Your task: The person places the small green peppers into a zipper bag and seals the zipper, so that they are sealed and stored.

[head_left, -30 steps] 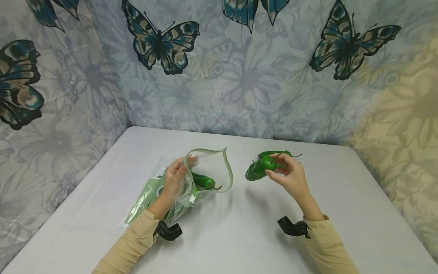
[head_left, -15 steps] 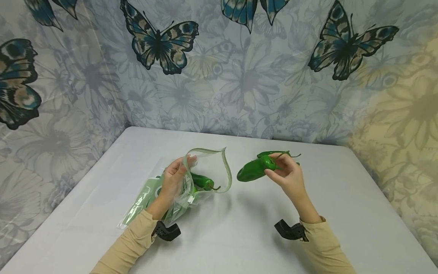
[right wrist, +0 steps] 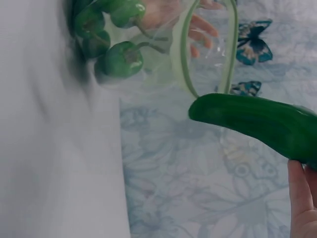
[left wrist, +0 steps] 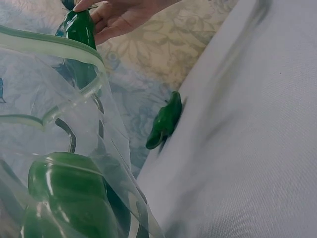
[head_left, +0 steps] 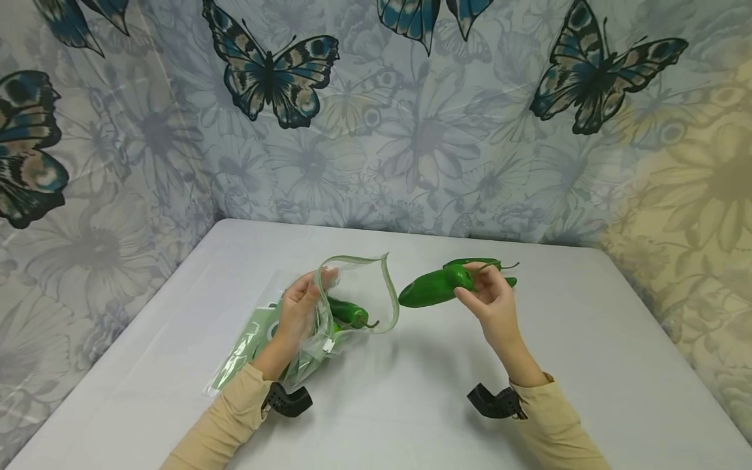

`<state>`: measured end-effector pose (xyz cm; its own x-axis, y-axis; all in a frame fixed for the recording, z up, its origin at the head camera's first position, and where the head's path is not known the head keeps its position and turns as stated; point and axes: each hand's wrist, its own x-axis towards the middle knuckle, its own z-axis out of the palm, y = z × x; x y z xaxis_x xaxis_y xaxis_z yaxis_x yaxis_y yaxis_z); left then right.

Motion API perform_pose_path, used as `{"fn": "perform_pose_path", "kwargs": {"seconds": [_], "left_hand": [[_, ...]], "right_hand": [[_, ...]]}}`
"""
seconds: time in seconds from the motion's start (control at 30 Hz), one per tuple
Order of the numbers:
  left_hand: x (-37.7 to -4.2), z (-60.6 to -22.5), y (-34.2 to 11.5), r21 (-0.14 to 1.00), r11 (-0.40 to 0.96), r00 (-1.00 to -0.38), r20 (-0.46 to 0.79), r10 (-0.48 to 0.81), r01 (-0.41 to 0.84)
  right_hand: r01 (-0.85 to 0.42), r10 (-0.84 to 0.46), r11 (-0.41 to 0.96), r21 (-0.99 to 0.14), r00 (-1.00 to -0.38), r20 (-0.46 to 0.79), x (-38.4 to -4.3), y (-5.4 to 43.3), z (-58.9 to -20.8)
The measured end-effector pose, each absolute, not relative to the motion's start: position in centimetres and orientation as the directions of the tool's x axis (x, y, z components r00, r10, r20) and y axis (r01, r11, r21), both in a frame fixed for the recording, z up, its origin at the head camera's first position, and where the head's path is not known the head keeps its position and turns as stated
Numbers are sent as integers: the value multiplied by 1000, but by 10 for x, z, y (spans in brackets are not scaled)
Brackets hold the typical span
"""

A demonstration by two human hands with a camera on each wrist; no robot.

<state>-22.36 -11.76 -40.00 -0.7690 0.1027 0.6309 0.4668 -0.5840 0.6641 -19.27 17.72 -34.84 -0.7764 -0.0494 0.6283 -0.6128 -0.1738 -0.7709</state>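
Note:
My left hand [head_left: 298, 312] holds a clear zip bag [head_left: 392, 295] by the side of its mouth, which gapes wide with a pale green zip strip. Inside lies a green chili pepper [head_left: 350, 312] with its stem toward the opening; several more peppers [right wrist: 121, 59] show through the plastic in the right wrist view. My right hand [head_left: 492, 301] pinches another green chili pepper [head_left: 431, 288] near its stem end, raised above the table. Its tip points left, right at the bag's rim in the head view.
Behind my right hand a green pepper [head_left: 472, 262] lies on the white table [head_left: 382, 418], and the end of another pepper [head_left: 512, 282] peeks out beside that hand. A butterfly-patterned cloth [head_left: 429, 143] hangs behind the table.
My right hand has shifted slightly left, and the pepper in it has swung from pointing toward me to pointing left at the bag mouth. The left hand and bag have barely moved.

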Motion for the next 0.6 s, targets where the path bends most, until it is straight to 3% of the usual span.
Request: {"fn": "perform_pose_path", "kwargs": {"seconds": [0.23, 0.6], "left_hand": [[-224, -400, -117, 673, -573, -770, 629, 110, 468], [-226, -402, -118, 662, -574, -753, 648, 115, 483]], "right_hand": [[-618, -17, -247, -747, -768, 641, -191, 175, -347], [-605, -56, -235, -761, -773, 632, -190, 170, -349]]}}
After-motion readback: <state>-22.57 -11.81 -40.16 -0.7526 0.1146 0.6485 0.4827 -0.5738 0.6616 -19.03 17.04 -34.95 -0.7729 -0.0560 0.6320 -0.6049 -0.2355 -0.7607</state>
